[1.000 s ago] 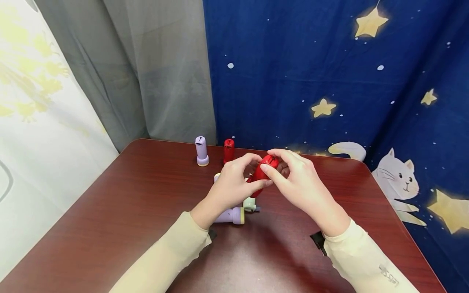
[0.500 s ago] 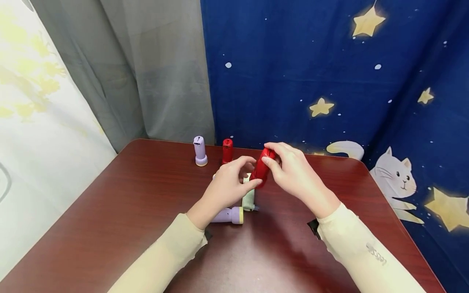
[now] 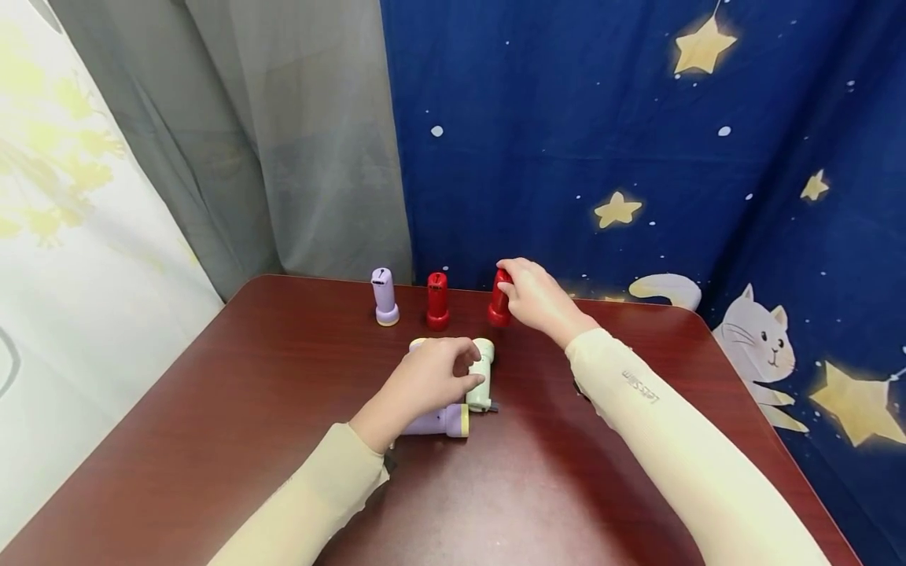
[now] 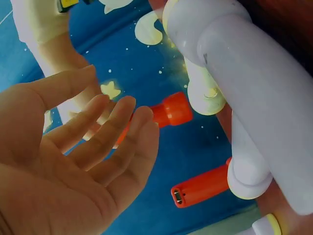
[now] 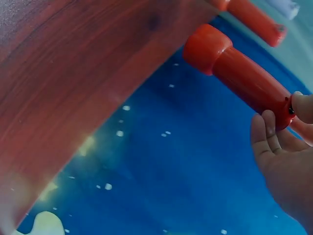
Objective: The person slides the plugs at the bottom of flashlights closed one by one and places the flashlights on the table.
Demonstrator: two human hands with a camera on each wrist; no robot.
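Observation:
My right hand (image 3: 536, 299) pinches the upper end of a red flashlight (image 3: 499, 303), which stands upright, wide head down, near the table's back edge. In the right wrist view, thumb and fingers wrap the narrow end of that red flashlight (image 5: 249, 76). Whether its head touches the table is hard to tell. Relaxed and holding nothing, my left hand (image 3: 432, 376) hovers over the flashlights lying mid-table. Beside its fingertips is a pale green flashlight (image 3: 481, 376). A purple flashlight (image 3: 446, 421) lies below the hand, and another purple one (image 3: 416, 343) is mostly hidden behind it.
A second red flashlight (image 3: 437, 303) and a purple flashlight (image 3: 385, 297) stand upright along the back of the dark wooden table (image 3: 283, 409). Behind the table hang a grey curtain (image 3: 333, 157) and a blue star-patterned curtain (image 3: 524, 157).
Both hands were on the red flashlight. The left hand has let go and drawn back slightly down and left; the right hand has carried the flashlight to the back and turned it upright.

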